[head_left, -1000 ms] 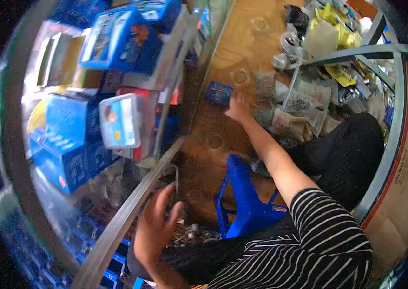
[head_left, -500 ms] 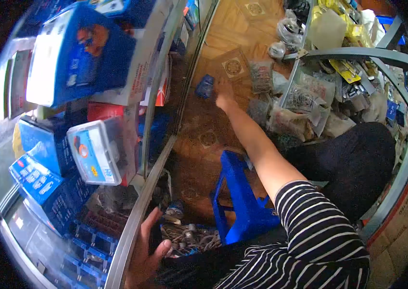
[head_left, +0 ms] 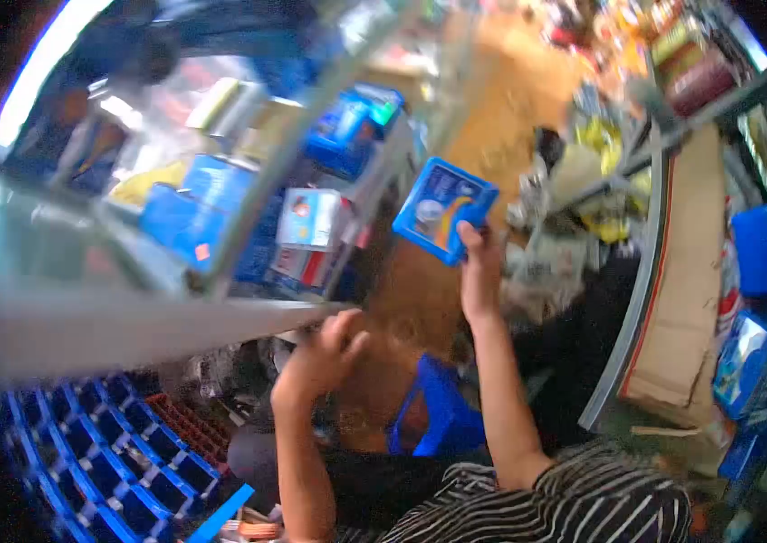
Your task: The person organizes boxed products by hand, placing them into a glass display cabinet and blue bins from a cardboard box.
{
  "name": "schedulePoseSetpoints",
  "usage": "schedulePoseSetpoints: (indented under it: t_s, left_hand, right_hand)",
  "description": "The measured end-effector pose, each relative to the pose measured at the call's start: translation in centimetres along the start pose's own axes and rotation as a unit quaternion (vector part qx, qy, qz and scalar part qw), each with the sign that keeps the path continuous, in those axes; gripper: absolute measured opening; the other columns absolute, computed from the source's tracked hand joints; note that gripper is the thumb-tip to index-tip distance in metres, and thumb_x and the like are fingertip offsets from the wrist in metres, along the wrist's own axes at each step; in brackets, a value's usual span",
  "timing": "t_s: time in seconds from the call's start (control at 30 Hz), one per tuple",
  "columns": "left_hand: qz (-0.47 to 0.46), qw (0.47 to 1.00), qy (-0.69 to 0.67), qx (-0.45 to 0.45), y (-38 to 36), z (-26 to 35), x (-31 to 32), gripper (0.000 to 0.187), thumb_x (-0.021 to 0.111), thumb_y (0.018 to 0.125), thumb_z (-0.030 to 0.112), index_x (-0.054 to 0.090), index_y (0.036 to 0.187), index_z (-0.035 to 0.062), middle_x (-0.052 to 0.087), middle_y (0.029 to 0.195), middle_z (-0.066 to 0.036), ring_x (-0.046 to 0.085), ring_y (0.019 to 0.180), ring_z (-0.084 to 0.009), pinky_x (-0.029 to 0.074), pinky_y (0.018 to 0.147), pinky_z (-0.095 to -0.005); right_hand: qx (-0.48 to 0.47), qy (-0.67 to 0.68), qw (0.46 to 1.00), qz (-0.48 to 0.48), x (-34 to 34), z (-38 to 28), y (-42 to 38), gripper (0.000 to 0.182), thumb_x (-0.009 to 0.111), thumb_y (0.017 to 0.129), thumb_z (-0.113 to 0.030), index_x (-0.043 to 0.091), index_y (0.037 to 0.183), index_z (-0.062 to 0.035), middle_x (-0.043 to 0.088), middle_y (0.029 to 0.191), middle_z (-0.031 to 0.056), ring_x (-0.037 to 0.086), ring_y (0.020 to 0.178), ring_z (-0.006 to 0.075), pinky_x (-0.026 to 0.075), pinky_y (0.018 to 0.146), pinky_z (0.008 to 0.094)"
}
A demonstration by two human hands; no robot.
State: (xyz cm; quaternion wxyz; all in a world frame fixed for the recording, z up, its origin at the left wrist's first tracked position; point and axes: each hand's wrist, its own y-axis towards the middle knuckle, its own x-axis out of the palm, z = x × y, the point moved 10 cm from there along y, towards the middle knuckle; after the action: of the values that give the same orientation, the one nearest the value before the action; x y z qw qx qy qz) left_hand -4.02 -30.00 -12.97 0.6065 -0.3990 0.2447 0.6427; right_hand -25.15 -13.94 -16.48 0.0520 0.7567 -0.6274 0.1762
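Moved since the earlier frame: right hand [head_left: 481, 276], up from the floor [head_left: 483, 136], where it reached beside a small blue item; a blue case [head_left: 429, 210] is now raised in its grasp, probably that same item. Left hand [head_left: 316, 357] has shifted too, though the view has also turned.
Case, place: held up over the floor, between the stacked boxes [head_left: 309, 219] on the left and the metal frame [head_left: 642, 308] on the right.
Case, from the left hand: farther out and to the right, well apart from it.
Nearer hand: the right, already in contact at the case's lower right corner.
Case, long axis: nearly square in view, so none stands out; its edges run slantwise and its printed face is toward the head.
Right hand, state: pinching that corner, thumb on the face; the fingers behind are hidden.
Left hand, state: fingers loosely bent, nothing seen in them, by the end of the pale rail [head_left: 157, 330]; blur hides whether they touch or grip it.
Below the case: blue stool [head_left: 447, 421], between the two forearms and nearer the body.
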Motion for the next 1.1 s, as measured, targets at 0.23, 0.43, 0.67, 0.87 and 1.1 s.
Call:
schedulePoseSetpoints:
  t_s: [0.23, 0.43, 0.67, 0.87, 1.1]
  left_hand:
    - [-0.08, 0.991, 0.103, 0.033, -0.4, -3.6, 4.6, 0.044, 0.043, 0.102, 0.036, 0.047, 0.133, 0.0058, 0.061, 0.124, -0.019, 0.062, 0.111, -0.0327, 0.048, 0.093, -0.0415]
    - [-0.051, 0.994, 0.09, -0.016, 1.4, -10.5, 7.7, 0.058, 0.041, 0.1, 0.048, 0.046, 0.14, 0.0062, 0.058, 0.132, -0.019, 0.059, 0.116, -0.0346, 0.043, 0.103, -0.0427]
    - [-0.016, 0.997, -0.023, -0.067, 0.8, -7.5, 4.2, 0.046, 0.056, 0.093, 0.044, 0.062, 0.118, 0.0053, 0.067, 0.113, -0.02, 0.063, 0.107, -0.036, 0.049, 0.092, -0.0447]
    - [0.037, 0.989, -0.122, -0.08, -1.1, -6.0, 1.8, 0.055, 0.058, 0.09, 0.053, 0.062, 0.12, 0.0066, 0.067, 0.113, -0.019, 0.063, 0.106, -0.0368, 0.049, 0.091, -0.0448]
    - [0.03, 0.989, -0.12, -0.076, -0.3, -5.2, 2.1, 0.056, 0.057, 0.091, 0.057, 0.064, 0.114, 0.0064, 0.068, 0.11, -0.019, 0.064, 0.103, -0.0376, 0.051, 0.087, -0.0452]
  right_hand:
    - [-0.29, -0.131, 0.914, -0.25, 18.7, -28.3, -7.1, 0.087, 0.078, 0.077, -0.035, 0.035, 0.143, 0.0018, 0.052, 0.13, 0.0142, 0.056, 0.116, 0.0236, 0.045, 0.101, 0.0361]
    - [-0.461, -0.426, 0.638, -0.446, 36.4, -29.4, -6.9, 0.092, 0.082, 0.07, -0.042, 0.042, 0.142, -0.0002, 0.058, 0.13, 0.0181, 0.056, 0.117, 0.0228, 0.044, 0.1, 0.0351]
    - [-0.397, -0.491, 0.465, -0.62, 42.8, -23.5, -3.6, 0.066, 0.074, 0.081, -0.031, 0.051, 0.137, -0.0065, 0.06, 0.131, 0.0185, 0.057, 0.118, 0.0309, 0.044, 0.104, 0.0386]
    - [-0.466, -0.323, 0.566, -0.599, 43.8, -21.2, 1.4, 0.05, 0.064, 0.09, -0.014, 0.053, 0.137, -0.0033, 0.062, 0.122, 0.0174, 0.06, 0.11, 0.026, 0.05, 0.094, 0.0376]
    - [-0.336, -0.29, 0.678, -0.586, 44.7, -21.7, -0.8, 0.046, 0.066, 0.088, -0.014, 0.058, 0.133, -0.0091, 0.061, 0.124, 0.0186, 0.065, 0.102, 0.0292, 0.052, 0.088, 0.0398]
